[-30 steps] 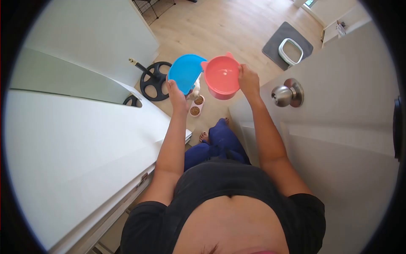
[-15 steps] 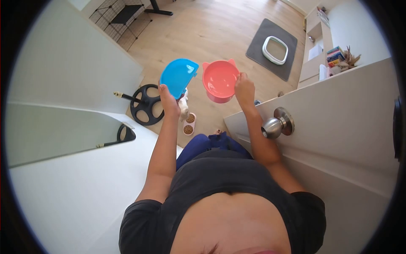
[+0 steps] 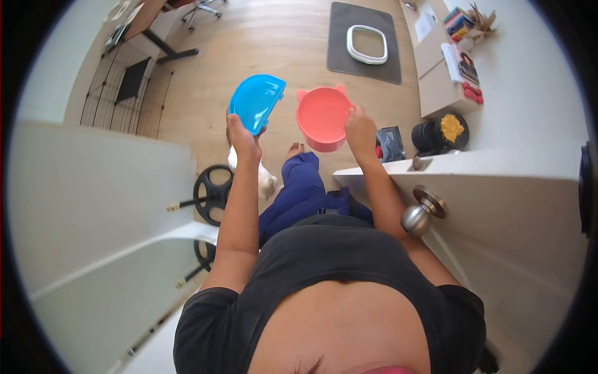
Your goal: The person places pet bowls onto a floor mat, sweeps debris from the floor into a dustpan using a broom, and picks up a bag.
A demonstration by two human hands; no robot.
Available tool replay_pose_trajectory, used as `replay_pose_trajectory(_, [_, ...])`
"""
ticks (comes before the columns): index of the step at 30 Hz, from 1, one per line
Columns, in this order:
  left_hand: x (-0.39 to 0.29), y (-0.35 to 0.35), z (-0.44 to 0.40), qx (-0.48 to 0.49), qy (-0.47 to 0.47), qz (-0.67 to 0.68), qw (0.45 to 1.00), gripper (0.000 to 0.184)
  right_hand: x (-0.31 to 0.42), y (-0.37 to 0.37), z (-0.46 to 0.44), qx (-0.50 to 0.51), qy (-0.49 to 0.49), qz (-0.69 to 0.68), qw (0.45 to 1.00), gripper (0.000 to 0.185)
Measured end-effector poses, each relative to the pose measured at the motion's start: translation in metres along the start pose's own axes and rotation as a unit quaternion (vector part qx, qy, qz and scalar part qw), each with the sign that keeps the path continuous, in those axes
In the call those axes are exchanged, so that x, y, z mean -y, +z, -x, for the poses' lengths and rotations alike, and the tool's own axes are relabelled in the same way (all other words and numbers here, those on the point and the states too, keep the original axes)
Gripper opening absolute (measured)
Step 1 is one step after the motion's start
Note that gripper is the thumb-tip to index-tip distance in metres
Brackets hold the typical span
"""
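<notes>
My left hand (image 3: 245,138) is closed on the lower edge of a shallow blue half-round plastic tray (image 3: 254,103), held up and tilted. The thumb lies along its rim. To the right, my right hand (image 3: 361,132) grips the side of a coral-pink bowl (image 3: 322,115) with small ear-shaped points on its rim. Its inside looks smooth, with nothing visible in it. Bowl and tray are apart, both in front of my body. Below my left forearm a white cat (image 3: 266,184) stands on the floor, partly hidden by the arm.
A white door with a round metal knob (image 3: 416,220) stands by my right arm. A white-rimmed litter box (image 3: 367,45) sits on a dark mat (image 3: 339,37) ahead. Left are a black wheel-shaped base (image 3: 213,193) and wire rack (image 3: 131,87); a low shelf (image 3: 433,87) is right.
I have stepped forward through the doorway: the knob, mat and wheel-shaped base have shifted in view. The food dishes on the floor are out of sight. Both hands keep their holds.
</notes>
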State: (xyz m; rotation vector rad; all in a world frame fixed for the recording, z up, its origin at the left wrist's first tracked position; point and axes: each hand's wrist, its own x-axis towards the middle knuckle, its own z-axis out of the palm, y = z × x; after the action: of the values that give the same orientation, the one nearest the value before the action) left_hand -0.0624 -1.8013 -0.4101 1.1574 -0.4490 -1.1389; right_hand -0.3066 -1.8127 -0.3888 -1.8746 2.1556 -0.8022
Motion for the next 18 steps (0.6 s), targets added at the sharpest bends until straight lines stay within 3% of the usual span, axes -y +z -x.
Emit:
replay_pose_trajectory(5, [0.001,0.018,-0.081,0.078,-0.069,-0.025,0.994,0.047,-0.004,0.008,-0.020,-0.053,0.058,0.009,0.997,0.020])
replay_pose_trajectory(8, [-0.013,0.037,-0.120,0.131,-0.052,-0.039,0.989,0.046,-0.001,0.013,-0.031,-0.073,0.106,0.027,0.991,0.021])
replay_pose_trajectory(14, [-0.021,0.072,-0.199,0.225,-0.112,-0.075,0.965,0.048,-0.004,0.025,-0.077,-0.144,0.189,0.036,0.971,0.023])
replay_pose_trajectory(16, [-0.024,0.082,-0.212,0.215,-0.094,-0.094,0.968,0.049,-0.008,0.025,-0.083,-0.159,0.225,0.039,0.960,0.024])
replay_pose_trajectory(18, [-0.026,0.089,-0.225,0.243,-0.100,-0.100,0.960,0.049,-0.014,0.024,-0.093,-0.185,0.214,0.051,0.958,0.024])
